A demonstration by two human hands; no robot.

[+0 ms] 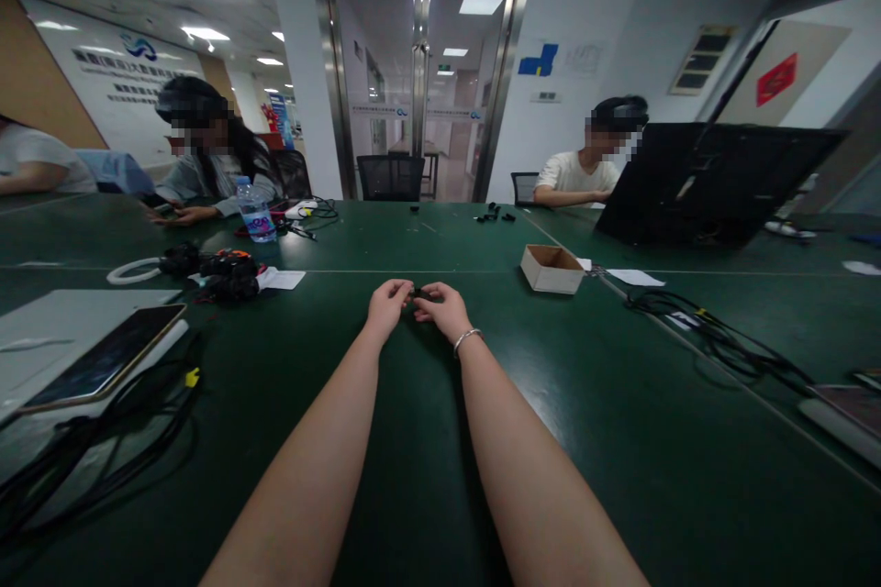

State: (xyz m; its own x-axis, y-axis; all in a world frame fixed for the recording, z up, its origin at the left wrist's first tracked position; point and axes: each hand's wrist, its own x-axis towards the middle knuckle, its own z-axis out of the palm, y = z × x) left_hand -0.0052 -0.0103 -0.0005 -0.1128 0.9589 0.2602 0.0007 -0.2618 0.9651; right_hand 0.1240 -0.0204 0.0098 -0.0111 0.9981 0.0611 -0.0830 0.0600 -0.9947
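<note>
Both my arms reach out over the dark green table (427,440). My left hand (387,304) and my right hand (442,306) meet at the table's middle, fingers pinched together on a small black object (417,293) held between them. I cannot make out what the object is. A thin silver bracelet (466,337) circles my right wrist.
A small open cardboard box (552,268) sits to the right, a black laptop (708,183) behind it, cables (716,335) at right. At left lie a tablet (103,358), black cables (89,440), black gear (227,275) and a water bottle (254,211). Other people sit at the far side.
</note>
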